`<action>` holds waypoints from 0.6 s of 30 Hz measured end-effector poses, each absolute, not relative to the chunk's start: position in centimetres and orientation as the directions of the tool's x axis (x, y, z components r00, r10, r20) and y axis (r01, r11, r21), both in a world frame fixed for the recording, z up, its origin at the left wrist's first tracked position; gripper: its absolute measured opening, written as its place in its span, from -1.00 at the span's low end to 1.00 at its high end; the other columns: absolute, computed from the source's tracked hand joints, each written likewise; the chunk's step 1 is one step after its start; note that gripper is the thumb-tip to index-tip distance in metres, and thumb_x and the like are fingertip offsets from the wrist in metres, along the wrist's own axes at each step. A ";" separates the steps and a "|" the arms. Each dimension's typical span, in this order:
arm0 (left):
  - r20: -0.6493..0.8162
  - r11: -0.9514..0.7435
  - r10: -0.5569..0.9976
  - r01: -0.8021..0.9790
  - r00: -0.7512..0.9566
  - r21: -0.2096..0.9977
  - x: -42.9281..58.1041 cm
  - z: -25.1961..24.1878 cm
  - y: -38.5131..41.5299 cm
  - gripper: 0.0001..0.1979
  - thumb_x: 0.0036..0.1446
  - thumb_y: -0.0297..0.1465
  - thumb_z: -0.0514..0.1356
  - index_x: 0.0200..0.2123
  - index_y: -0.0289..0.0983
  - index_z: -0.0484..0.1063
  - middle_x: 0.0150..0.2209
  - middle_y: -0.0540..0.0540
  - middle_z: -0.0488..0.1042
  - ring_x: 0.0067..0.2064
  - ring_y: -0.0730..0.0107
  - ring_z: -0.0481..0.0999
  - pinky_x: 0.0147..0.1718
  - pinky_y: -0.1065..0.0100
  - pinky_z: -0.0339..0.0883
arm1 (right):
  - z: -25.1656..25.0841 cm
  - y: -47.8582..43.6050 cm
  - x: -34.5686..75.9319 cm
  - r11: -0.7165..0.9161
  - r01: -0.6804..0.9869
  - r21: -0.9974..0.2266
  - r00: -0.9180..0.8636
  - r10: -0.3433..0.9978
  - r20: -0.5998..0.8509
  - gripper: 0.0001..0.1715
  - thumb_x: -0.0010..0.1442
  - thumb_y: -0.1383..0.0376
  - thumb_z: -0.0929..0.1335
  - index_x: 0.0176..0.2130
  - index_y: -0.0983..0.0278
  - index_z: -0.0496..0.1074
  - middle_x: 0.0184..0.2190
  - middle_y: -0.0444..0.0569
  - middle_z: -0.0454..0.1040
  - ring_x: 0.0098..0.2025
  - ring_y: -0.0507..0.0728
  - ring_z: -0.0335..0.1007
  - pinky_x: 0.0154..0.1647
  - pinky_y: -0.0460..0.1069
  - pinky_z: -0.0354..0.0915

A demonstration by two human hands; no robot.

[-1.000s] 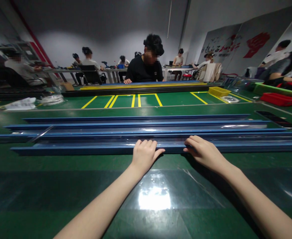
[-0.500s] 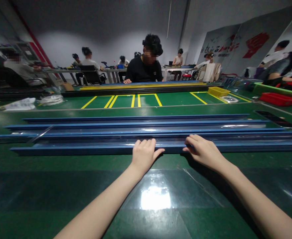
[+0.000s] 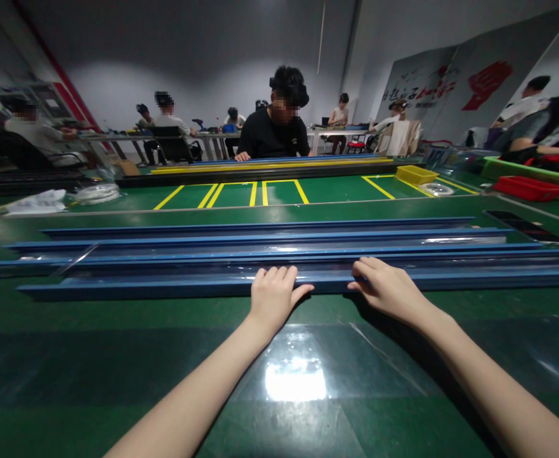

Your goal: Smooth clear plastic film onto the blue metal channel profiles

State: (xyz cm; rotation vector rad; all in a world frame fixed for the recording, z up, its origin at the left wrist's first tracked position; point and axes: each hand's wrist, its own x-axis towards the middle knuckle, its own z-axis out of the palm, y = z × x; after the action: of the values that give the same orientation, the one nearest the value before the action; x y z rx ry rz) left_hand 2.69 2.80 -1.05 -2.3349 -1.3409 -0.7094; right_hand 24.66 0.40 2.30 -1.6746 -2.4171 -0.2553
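Several long blue rails [image 3: 165, 254] lie side by side across the green table [image 3: 117, 356], wrapped in clear shiny film. My left hand [image 3: 273, 298] grips the near edge of the nearest blue rail [image 3: 140, 286], fingers curled over its top and thumb below. A little to the right, my right hand [image 3: 388, 287] holds the same rail, fingers hooked over its upper edge. Both forearms reach in from the bottom of the view.
A person in black [image 3: 274, 130] sits across the table behind long yellow and black rails [image 3: 269, 166]. A yellow tray [image 3: 418, 173] and a red tray [image 3: 530, 187] stand at the right. White plastic wrapping [image 3: 64, 197] lies at the left. Other people work at tables behind.
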 end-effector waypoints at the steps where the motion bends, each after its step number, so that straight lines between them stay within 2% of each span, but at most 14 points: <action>1: 0.581 -0.488 0.692 0.871 0.428 -0.060 2.7 -1.1 2.8 -0.62 0.05 -0.06 0.00 -0.42 -0.27 0.32 -0.50 -0.02 0.40 -0.42 0.36 0.34 -0.43 0.32 -0.03 | 2.3 0.4 24.6 0.347 0.937 0.030 -0.343 0.906 0.248 -0.89 0.10 0.24 0.21 -0.42 0.24 0.19 -0.40 -0.07 0.31 -0.31 0.08 0.24 -0.45 -0.10 0.09; 6: 0.565 -0.517 0.685 0.853 0.460 -0.068 2.5 -1.1 2.8 -0.63 0.08 -0.09 -0.02 -0.39 -0.28 0.33 -0.46 -0.04 0.40 -0.37 0.35 0.33 -0.39 0.31 0.01 | 2.6 0.5 24.7 0.351 0.936 0.023 -0.347 0.914 0.210 -0.90 0.10 0.27 0.20 -0.43 0.24 0.17 -0.40 -0.07 0.32 -0.32 0.06 0.25 -0.46 -0.10 0.07; 12: 0.559 -0.569 0.652 0.818 0.513 -0.086 2.5 -1.1 2.7 -0.64 0.09 -0.14 0.01 -0.19 -0.29 0.30 -0.31 -0.06 0.42 -0.30 0.33 0.34 -0.32 0.30 0.06 | 3.0 0.4 26.0 0.294 0.955 0.034 -0.296 0.939 0.174 -0.90 0.08 0.26 0.19 -0.45 0.23 0.19 -0.39 -0.09 0.36 -0.33 0.06 0.29 -0.52 -0.12 0.03; 18: 0.561 -0.557 0.652 0.824 0.510 -0.103 2.6 -1.0 2.6 -0.64 0.06 -0.14 0.05 -0.20 -0.29 0.31 -0.30 -0.08 0.42 -0.28 0.31 0.34 -0.28 0.28 0.07 | 3.1 0.2 29.7 0.179 0.984 0.020 -0.180 0.975 0.129 -0.90 0.04 0.23 0.20 -0.44 0.20 0.24 -0.37 -0.11 0.40 -0.34 0.08 0.32 -0.54 -0.11 0.04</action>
State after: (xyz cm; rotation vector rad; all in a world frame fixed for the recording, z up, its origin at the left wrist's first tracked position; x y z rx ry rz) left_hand 2.57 2.64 -1.01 -2.3989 -1.2257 -0.6696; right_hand 29.74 0.16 3.07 -1.9534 -2.3441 -0.1502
